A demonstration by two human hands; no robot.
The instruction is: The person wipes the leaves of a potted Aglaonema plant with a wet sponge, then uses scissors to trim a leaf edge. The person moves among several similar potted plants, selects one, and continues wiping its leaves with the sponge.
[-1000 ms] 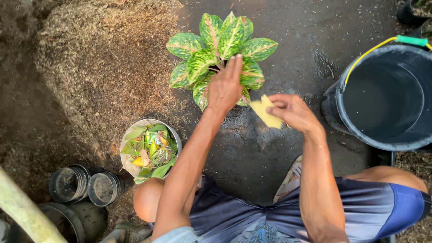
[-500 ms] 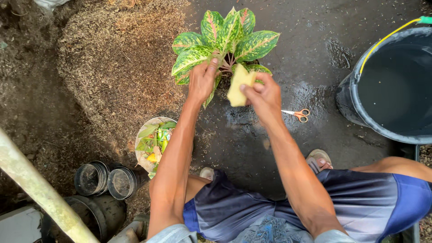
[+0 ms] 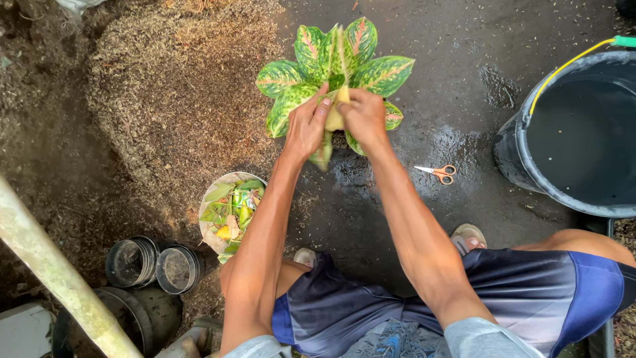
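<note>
Over wet, dark concrete ground (image 3: 397, 219), both hands meet at the near side of a low plant with broad green, cream-speckled, pink-veined leaves (image 3: 334, 63). A yellowed, limp leaf (image 3: 336, 118) runs between the two hands: the left hand (image 3: 306, 127) has its fingers curled closed against the leaf's left side, and the right hand (image 3: 363, 114) is closed on it from the right, thumb and fingers pinching its upper part. The leaf's greenish lower end hangs below the left hand, toward the person. Right of the hands, well apart, a small pair of orange-handled scissors (image 3: 437, 173) lies on the ground. Farther right stands a large dark plastic bucket (image 3: 513, 149) with a yellow handle. Left of the left forearm sits a pale round bowl (image 3: 213, 199) filled with cut green and yellow leaves, and beyond it a mound of brown fibrous husk (image 3: 165, 86). Two small empty black pots (image 3: 154, 264) stand near the lower left.
</note>
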